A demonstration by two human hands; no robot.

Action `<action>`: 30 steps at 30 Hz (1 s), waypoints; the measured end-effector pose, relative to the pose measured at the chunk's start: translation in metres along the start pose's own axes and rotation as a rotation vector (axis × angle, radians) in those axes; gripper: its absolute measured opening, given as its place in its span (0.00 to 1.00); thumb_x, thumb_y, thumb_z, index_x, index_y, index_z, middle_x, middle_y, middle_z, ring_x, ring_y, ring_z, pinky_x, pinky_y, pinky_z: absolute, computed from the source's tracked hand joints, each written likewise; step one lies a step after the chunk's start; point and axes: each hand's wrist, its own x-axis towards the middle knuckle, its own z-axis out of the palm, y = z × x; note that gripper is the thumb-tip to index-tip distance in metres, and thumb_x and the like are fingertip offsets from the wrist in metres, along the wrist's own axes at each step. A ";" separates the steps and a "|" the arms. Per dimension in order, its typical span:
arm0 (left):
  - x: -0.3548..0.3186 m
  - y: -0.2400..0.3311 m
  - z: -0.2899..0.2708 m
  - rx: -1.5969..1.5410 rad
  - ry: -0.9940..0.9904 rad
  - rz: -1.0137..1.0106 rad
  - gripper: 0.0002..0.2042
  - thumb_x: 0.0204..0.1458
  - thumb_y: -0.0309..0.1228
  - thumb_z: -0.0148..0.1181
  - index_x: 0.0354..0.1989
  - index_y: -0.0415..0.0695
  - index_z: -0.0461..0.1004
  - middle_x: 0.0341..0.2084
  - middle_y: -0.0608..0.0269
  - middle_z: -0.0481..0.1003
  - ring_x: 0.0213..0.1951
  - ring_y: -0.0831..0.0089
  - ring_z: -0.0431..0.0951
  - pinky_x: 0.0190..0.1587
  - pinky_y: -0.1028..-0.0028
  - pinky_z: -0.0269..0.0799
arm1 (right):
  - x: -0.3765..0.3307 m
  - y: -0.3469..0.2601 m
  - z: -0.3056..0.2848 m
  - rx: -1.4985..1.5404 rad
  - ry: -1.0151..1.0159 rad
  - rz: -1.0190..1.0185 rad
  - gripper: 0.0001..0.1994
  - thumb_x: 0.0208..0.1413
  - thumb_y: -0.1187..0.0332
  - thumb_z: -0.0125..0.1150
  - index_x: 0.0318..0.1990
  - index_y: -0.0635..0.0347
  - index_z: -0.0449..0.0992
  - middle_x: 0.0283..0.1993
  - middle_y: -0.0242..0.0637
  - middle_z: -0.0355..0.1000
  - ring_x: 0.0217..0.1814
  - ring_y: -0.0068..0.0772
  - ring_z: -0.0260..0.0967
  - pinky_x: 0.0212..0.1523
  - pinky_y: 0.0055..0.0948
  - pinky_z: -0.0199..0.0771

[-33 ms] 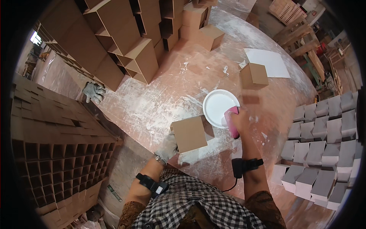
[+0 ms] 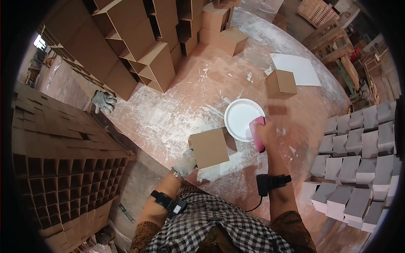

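Note:
My left hand [image 2: 184, 163], in a pale work glove, holds a small brown cardboard box [image 2: 209, 148] by its left side. The fingers behind the box are partly hidden. In my bare right hand [image 2: 266, 131] is a pink, block-like hand tool with a dark edge [image 2: 257, 135]; its exact kind does not show. The tool is over the right rim of a round white tub [image 2: 241, 119], whose inside looks white. The box is just left of and nearer than the tub, on or slightly above the whitened tabletop [image 2: 168, 122].
Tall stacked cardboard boxes [image 2: 126, 31] line the far left. A loose box [image 2: 281, 84] stands beside a white sheet [image 2: 301, 69]. A grey glove [image 2: 104, 102] lies at the left edge. Gridded cardboard [image 2: 76, 168] is at left, rows of grey-white blocks [image 2: 356, 168] at right.

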 end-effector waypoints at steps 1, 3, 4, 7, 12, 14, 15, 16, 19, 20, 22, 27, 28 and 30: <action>0.003 -0.002 -0.002 0.143 0.002 0.001 0.17 0.58 0.34 0.44 0.52 0.39 0.64 0.47 0.55 0.70 0.49 0.64 0.71 0.52 0.64 0.68 | 0.005 0.000 -0.001 0.045 0.016 0.018 0.12 0.42 0.65 0.54 0.33 0.61 0.75 0.32 0.52 0.72 0.37 0.55 0.70 0.39 0.43 0.70; 0.016 -0.004 -0.005 0.600 -0.044 0.085 0.17 0.57 0.34 0.45 0.52 0.39 0.65 0.47 0.55 0.70 0.48 0.64 0.71 0.51 0.65 0.68 | 0.011 -0.004 0.001 -0.058 0.000 -0.023 0.12 0.42 0.64 0.54 0.33 0.61 0.75 0.33 0.52 0.72 0.38 0.55 0.70 0.39 0.43 0.70; 0.018 -0.005 -0.007 0.836 -0.068 0.141 0.16 0.56 0.33 0.46 0.52 0.40 0.65 0.47 0.55 0.70 0.48 0.64 0.71 0.50 0.65 0.69 | 0.010 -0.007 0.003 -0.107 -0.013 -0.039 0.12 0.43 0.64 0.55 0.33 0.62 0.75 0.33 0.52 0.72 0.38 0.55 0.70 0.39 0.43 0.70; 0.021 -0.003 -0.016 1.353 -0.221 0.298 0.16 0.55 0.32 0.47 0.51 0.41 0.66 0.46 0.56 0.71 0.47 0.65 0.72 0.48 0.67 0.69 | 0.003 -0.014 0.004 -0.216 -0.085 -0.110 0.13 0.43 0.63 0.54 0.34 0.61 0.74 0.34 0.52 0.72 0.39 0.55 0.70 0.40 0.43 0.70; 0.015 -0.011 -0.026 1.761 -0.404 0.384 0.17 0.53 0.30 0.48 0.51 0.43 0.67 0.46 0.56 0.71 0.45 0.66 0.73 0.46 0.70 0.70 | 0.004 0.006 0.000 -0.004 -0.023 0.012 0.13 0.44 0.62 0.57 0.33 0.62 0.74 0.33 0.51 0.73 0.39 0.54 0.70 0.40 0.42 0.69; 0.015 -0.014 -0.029 1.813 -0.418 0.364 0.17 0.52 0.30 0.49 0.51 0.44 0.68 0.46 0.57 0.72 0.45 0.66 0.73 0.45 0.71 0.71 | 0.005 0.016 -0.001 0.108 -0.019 0.026 0.13 0.43 0.62 0.58 0.33 0.62 0.74 0.33 0.51 0.73 0.39 0.54 0.70 0.40 0.42 0.70; 0.015 -0.015 -0.030 1.807 -0.414 0.345 0.17 0.51 0.29 0.49 0.51 0.44 0.68 0.46 0.57 0.72 0.44 0.67 0.74 0.44 0.71 0.71 | 0.005 0.020 0.000 0.163 -0.028 0.037 0.13 0.43 0.62 0.58 0.33 0.62 0.74 0.33 0.51 0.73 0.39 0.54 0.70 0.39 0.42 0.70; 0.017 -0.013 -0.026 1.798 -0.399 0.299 0.16 0.52 0.29 0.49 0.50 0.44 0.68 0.45 0.57 0.72 0.45 0.67 0.74 0.44 0.72 0.71 | 0.004 0.020 -0.001 0.217 -0.033 0.048 0.13 0.43 0.62 0.59 0.34 0.62 0.74 0.33 0.51 0.73 0.39 0.54 0.70 0.39 0.41 0.70; 0.018 -0.005 -0.015 1.590 -0.400 0.304 0.14 0.54 0.29 0.46 0.49 0.44 0.70 0.44 0.59 0.73 0.45 0.69 0.73 0.44 0.74 0.70 | -0.003 0.013 -0.004 0.069 -0.034 0.012 0.13 0.43 0.63 0.59 0.35 0.61 0.74 0.33 0.50 0.73 0.38 0.53 0.70 0.39 0.41 0.70; 0.019 -0.005 -0.015 1.655 -0.409 0.386 0.14 0.55 0.29 0.45 0.48 0.44 0.70 0.43 0.59 0.74 0.44 0.69 0.74 0.43 0.74 0.70 | -0.007 0.009 -0.005 0.025 -0.024 0.003 0.12 0.42 0.64 0.58 0.34 0.60 0.74 0.33 0.50 0.73 0.38 0.53 0.71 0.39 0.41 0.70; 0.020 -0.007 -0.017 1.780 -0.432 0.551 0.13 0.56 0.28 0.43 0.46 0.45 0.72 0.41 0.59 0.75 0.42 0.68 0.74 0.43 0.74 0.70 | -0.018 0.002 -0.006 -0.063 -0.005 -0.011 0.11 0.42 0.65 0.58 0.34 0.59 0.74 0.33 0.49 0.73 0.38 0.53 0.71 0.39 0.41 0.70; 0.058 -0.066 -0.107 1.087 -0.238 0.275 0.13 0.54 0.31 0.45 0.44 0.44 0.73 0.39 0.58 0.75 0.40 0.66 0.75 0.40 0.71 0.71 | -0.043 0.034 0.014 0.254 0.033 -0.068 0.13 0.41 0.71 0.57 0.38 0.60 0.74 0.33 0.49 0.73 0.36 0.50 0.72 0.38 0.36 0.71; 0.056 -0.055 -0.084 1.248 -0.293 0.287 0.13 0.54 0.31 0.45 0.44 0.44 0.73 0.38 0.58 0.75 0.40 0.66 0.76 0.40 0.71 0.71 | -0.052 0.043 0.016 0.338 0.053 -0.057 0.14 0.41 0.72 0.57 0.39 0.61 0.74 0.33 0.49 0.73 0.36 0.50 0.72 0.38 0.35 0.71; 0.041 -0.029 -0.042 1.548 -0.393 0.337 0.13 0.54 0.31 0.45 0.44 0.44 0.73 0.38 0.57 0.75 0.40 0.66 0.76 0.40 0.70 0.71 | -0.075 0.023 0.010 0.484 0.147 -0.199 0.15 0.41 0.75 0.57 0.41 0.61 0.74 0.35 0.46 0.74 0.36 0.48 0.72 0.38 0.33 0.71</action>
